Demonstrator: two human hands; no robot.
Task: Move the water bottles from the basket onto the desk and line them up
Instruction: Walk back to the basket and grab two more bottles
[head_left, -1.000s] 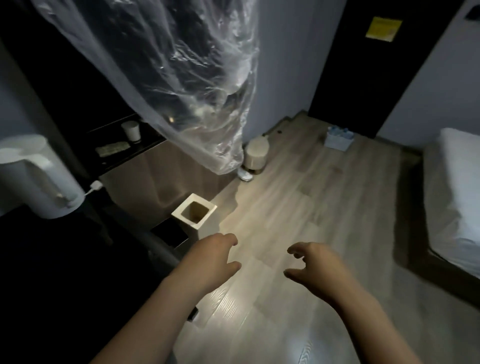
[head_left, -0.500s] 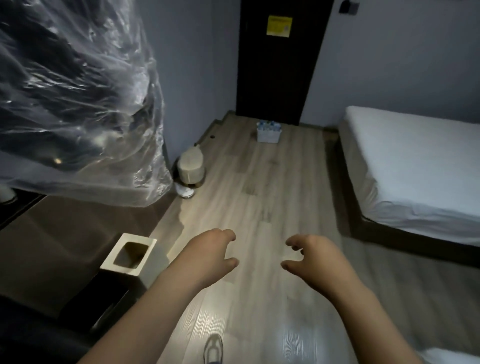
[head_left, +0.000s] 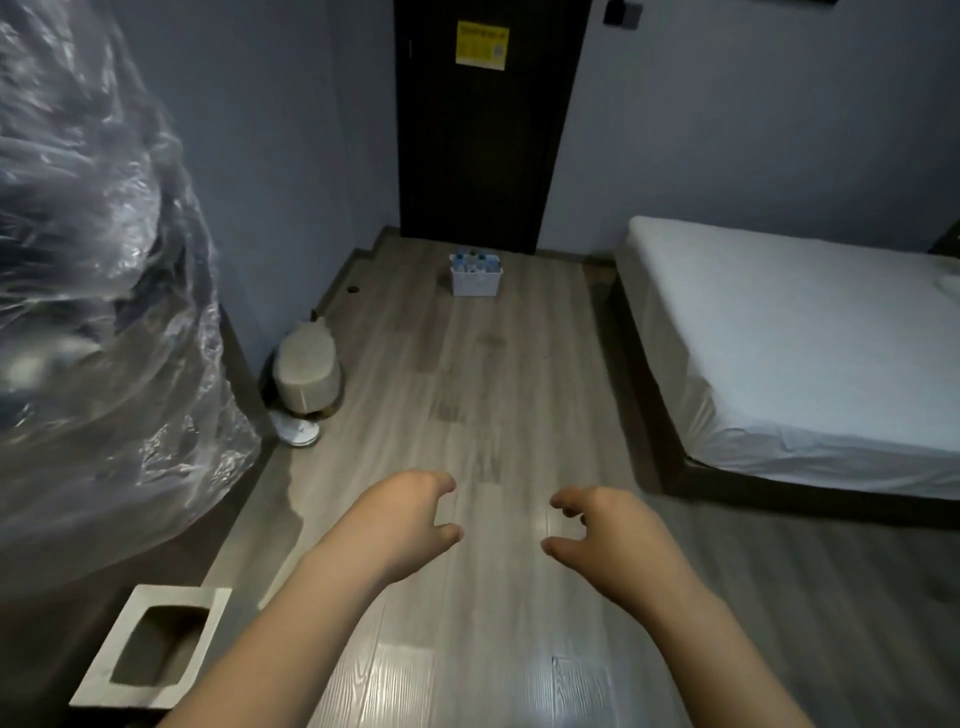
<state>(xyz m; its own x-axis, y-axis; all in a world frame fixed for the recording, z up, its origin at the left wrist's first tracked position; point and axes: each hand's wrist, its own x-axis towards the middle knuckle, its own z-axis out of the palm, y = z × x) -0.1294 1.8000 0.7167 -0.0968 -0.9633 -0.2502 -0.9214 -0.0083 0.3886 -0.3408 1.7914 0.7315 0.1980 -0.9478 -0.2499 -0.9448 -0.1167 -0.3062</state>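
Both hands, left hand (head_left: 410, 519) and right hand (head_left: 608, 535), are hovering empty, fingers loosely curled; the basket (head_left: 476, 285) of water bottles (head_left: 474, 260) is sitting on the floor (head_left: 493, 395) by the door (head_left: 478, 156), well apart, so walking close and crouching before reaching is looking wisest

There was one white basket (head_left: 475, 285) on the floor, its water bottles (head_left: 475, 260) too small to count. There was one bed (head_left: 805, 332), one dark door (head_left: 478, 145) bearing one yellow notice (head_left: 481, 45), one square white bin (head_left: 104, 675), one round beige bin (head_left: 306, 376), and two grips: the left grip (head_left: 410, 525) and the right grip (head_left: 605, 538).
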